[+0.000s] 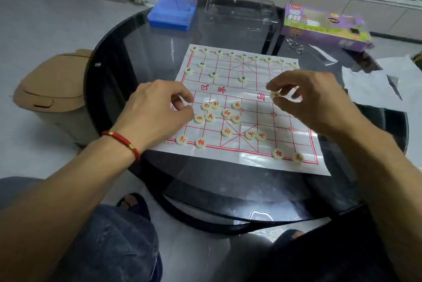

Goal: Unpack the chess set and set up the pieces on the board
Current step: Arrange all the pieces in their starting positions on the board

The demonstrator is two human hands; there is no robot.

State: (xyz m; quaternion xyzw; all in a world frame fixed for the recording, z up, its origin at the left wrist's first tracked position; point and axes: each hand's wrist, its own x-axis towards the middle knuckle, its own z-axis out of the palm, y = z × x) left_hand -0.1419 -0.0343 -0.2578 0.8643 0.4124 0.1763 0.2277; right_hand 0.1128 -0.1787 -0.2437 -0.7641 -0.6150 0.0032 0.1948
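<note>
The board [245, 158], a printed sheet with red lines, lies flat on the round glass desk [159, 30], and all positions below are given relative to it. Its far side appears complete: the black-lettered pieces [242, 79] stand in an ordered back row with others spaced in front. The near side is judged well under half done: two red-lettered pieces sit at each near corner, while the loose red pieces [228, 113] lie clustered off their points left of centre and near the palace. Most red pieces therefore remain to be placed. The left hand [153, 112] is over the board's left edge, fingers curled down at the cluster; whether it grips a piece cannot be told. The right hand [312, 96] is raised over the right half near the river, pinching one piece [274, 94] between thumb and fingertips. A clear empty case [239, 11] stands beyond the far edge.
</note>
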